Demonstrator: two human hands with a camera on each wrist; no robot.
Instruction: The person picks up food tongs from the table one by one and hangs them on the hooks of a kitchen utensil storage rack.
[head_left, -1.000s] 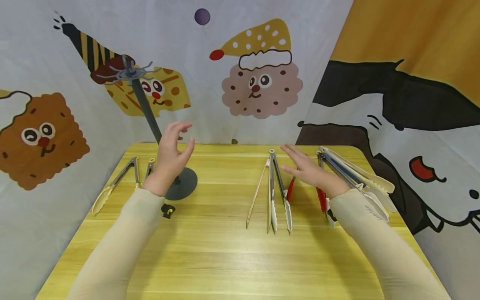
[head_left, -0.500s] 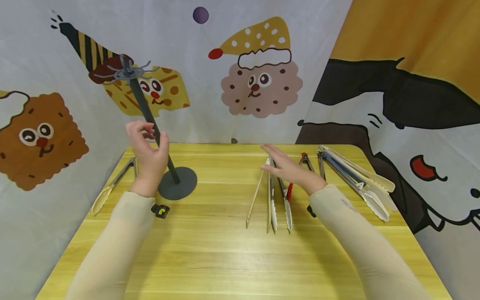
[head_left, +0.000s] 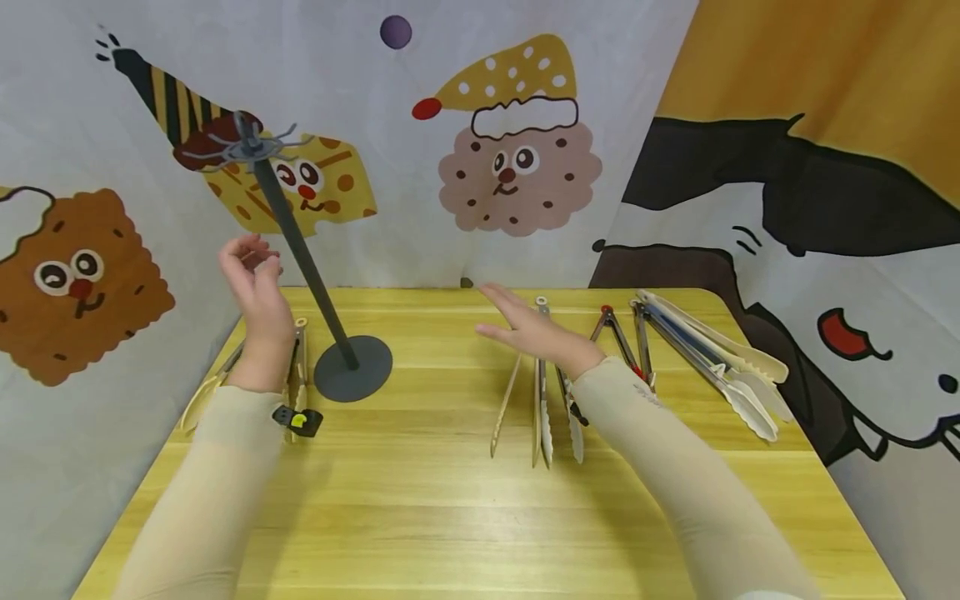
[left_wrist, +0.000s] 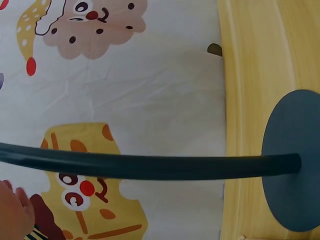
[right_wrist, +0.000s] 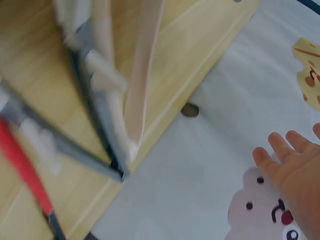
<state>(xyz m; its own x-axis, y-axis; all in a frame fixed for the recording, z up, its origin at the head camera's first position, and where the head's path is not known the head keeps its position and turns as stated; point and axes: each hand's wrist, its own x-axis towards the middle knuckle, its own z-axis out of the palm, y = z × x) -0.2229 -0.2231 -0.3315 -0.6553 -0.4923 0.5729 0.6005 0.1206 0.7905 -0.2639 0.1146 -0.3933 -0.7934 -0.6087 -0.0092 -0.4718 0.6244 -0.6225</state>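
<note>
- The left hand (head_left: 258, 304) is raised just left of the stand (head_left: 303, 257), apart from its pole, with fingers loosely bent and the thumb near them
- The stand rises from the back left part of the counter (head_left: 450, 533), its dark round base flat on the wood, its pole tilted in the head view, and its grey hooks spread out at the top
- In the left wrist view the pole runs across the middle, and part of the left hand shows at the lower left corner
- The right hand (head_left: 536, 329) is near the middle of the counter's back edge, fingers straight and thumb spread away from them
- Under it in the head view lie the cream tongs (head_left: 505, 407) and the steel tongs (head_left: 546, 429), tips toward the front edge; the hand seems to be above rather than touching, though the right wrist view is blurred around the tongs
- Just right of these, the red tongs (head_left: 619, 337) lie partly behind the right sleeve (head_left: 660, 467)
- A bunch of tongs (head_left: 738, 357) lies side by side near the back right corner
- Along the left edge are the cream-tipped tongs (head_left: 201, 398), partly behind the left wrist; a narrow pair (head_left: 302, 367) lies between that wrist and the stand's base
</note>
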